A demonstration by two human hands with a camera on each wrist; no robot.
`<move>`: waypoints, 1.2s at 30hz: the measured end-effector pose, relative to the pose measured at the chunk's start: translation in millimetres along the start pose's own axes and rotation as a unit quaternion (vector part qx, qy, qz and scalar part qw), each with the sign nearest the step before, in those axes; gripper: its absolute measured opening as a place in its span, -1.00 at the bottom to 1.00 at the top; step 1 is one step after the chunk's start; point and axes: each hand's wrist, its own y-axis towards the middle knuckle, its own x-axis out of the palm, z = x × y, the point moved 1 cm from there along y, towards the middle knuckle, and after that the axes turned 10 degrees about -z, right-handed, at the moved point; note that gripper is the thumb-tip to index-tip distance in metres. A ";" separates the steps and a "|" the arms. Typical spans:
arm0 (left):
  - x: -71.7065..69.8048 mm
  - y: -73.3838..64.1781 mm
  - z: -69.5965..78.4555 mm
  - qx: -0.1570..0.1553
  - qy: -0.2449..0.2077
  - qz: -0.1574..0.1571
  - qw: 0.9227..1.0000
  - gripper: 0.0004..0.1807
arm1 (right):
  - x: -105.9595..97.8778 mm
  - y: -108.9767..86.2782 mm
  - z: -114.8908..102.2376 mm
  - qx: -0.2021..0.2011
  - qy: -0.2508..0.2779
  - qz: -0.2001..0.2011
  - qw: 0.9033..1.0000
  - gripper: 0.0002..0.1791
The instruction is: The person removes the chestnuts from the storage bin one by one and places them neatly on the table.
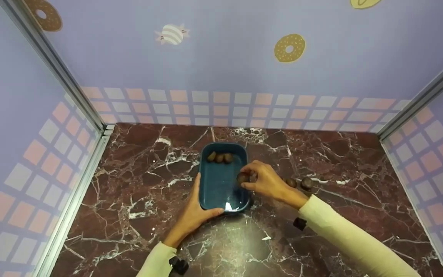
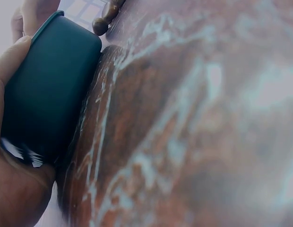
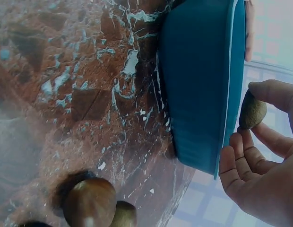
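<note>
A deep teal-blue rectangular dish (image 1: 221,184) stands on the marbled table. Three brown chestnuts (image 1: 220,157) lie side by side at its far end. My left hand (image 1: 194,209) grips the dish's near left corner, fingers along the left wall and thumb on the near rim. Over the right rim, my right hand (image 1: 265,179) pinches one chestnut (image 3: 253,111) between thumb and fingertips. More chestnuts (image 3: 90,202) lie on the table to the right, partly behind the right wrist in the head view.
Patterned panels (image 1: 221,69) enclose the table at the back and both sides, with metal rails (image 1: 75,184) along the corners. The marbled tabletop (image 1: 148,173) is glossy and reflects light near the front.
</note>
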 end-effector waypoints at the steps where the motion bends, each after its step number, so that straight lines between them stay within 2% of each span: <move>1: 0.1 0.0 0.1 0.000 0.002 -0.001 1.000 0.55 | -1.4 -1.5 0.8 0.002 -0.001 0.003 1.000 -0.55; 12: 0.6 1.3 1.9 0.007 -0.008 -0.008 1.000 0.57 | -21.8 -20.8 16.7 0.025 0.001 0.032 0.999 -0.57; 21: 1.5 0.9 -0.2 0.003 -0.021 -0.008 1.000 0.57 | -30.6 -36.5 46.2 0.080 0.010 0.049 0.996 -0.57; 30: 1.6 1.6 0.1 0.005 -0.013 -0.003 1.000 0.57 | -37.8 -44.0 76.5 0.108 0.015 0.082 0.991 -0.59; 36: 0.6 0.0 -0.4 0.005 -0.011 -0.007 1.000 0.57 | -38.2 -43.3 92.2 0.121 0.014 0.090 0.989 -0.59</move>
